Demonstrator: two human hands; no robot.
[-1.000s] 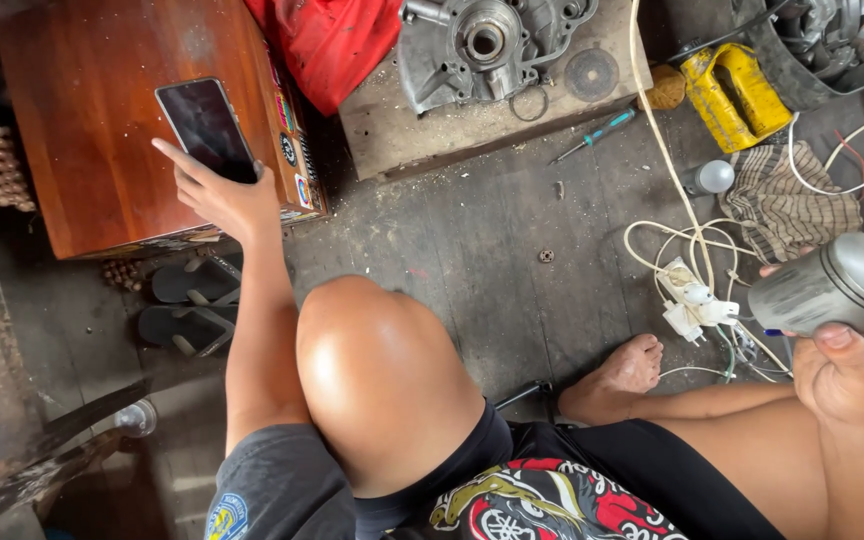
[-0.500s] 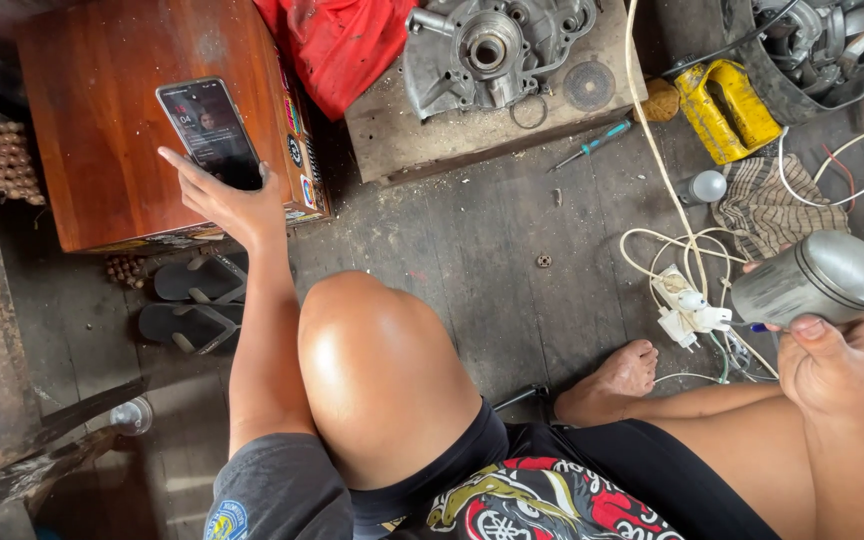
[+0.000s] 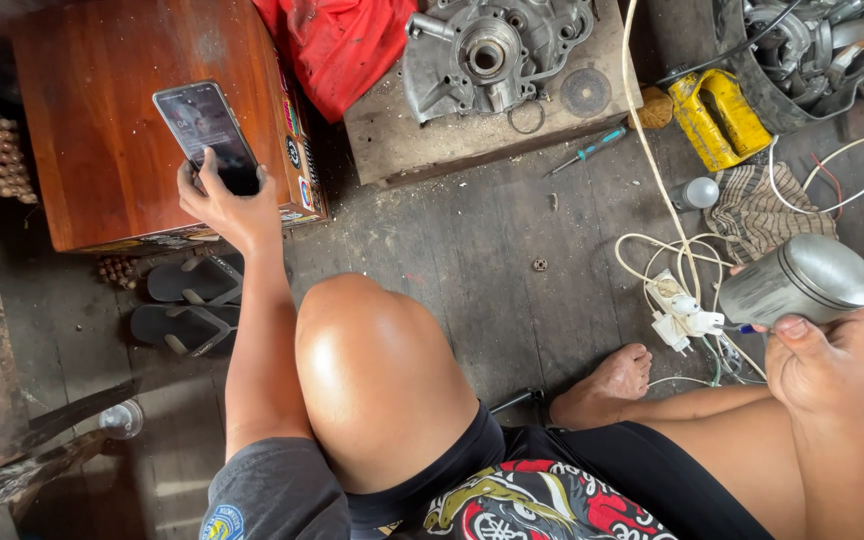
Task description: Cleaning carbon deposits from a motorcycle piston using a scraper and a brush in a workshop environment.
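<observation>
My left hand (image 3: 224, 202) grips the lower end of a black smartphone (image 3: 206, 130) over a reddish wooden box (image 3: 102, 130) at the upper left; its screen is lit. At the right edge my right hand (image 3: 824, 362) holds a shiny metal piston-like cylinder (image 3: 800, 280), thumb pressed on its side. My bare knee (image 3: 372, 370) and my foot (image 3: 607, 385) lie between the two hands.
A grey engine casing (image 3: 492, 50) sits on a wooden board (image 3: 432, 140), with a red cloth (image 3: 337, 45) beside it. A screwdriver (image 3: 587, 152), a yellow tool (image 3: 717, 120), white cables and a plug strip (image 3: 677, 310), a checked rag (image 3: 757, 210) and black sandals (image 3: 187, 300) lie on the plank floor.
My left hand has closed around the phone, lifting it off the box top. My right hand has brought the metal cylinder nearer and turned it slightly.
</observation>
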